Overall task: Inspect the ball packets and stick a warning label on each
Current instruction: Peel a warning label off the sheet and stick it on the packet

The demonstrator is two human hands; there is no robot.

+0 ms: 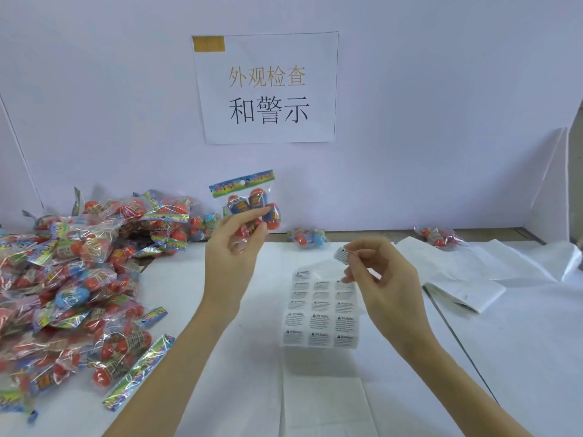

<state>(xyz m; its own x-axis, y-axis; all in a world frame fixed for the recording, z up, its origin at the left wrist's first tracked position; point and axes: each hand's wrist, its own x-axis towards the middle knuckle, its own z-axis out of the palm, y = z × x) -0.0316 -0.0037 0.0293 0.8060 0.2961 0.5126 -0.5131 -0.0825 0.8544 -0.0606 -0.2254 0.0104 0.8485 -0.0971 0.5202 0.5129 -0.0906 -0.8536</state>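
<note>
Clear plastic ball packet [249, 203], red and blue balls inside, is gripped upright in your left hand [235, 244]; your right hand [375, 272] pinches a warning label [341, 255] above the label sheet [320, 313].

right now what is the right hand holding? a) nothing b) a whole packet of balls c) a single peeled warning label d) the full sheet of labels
c: the right hand pinches one small warning label between its fingers, lifted above the label sheet on the table, while the left hand holds up the ball packet.
</note>
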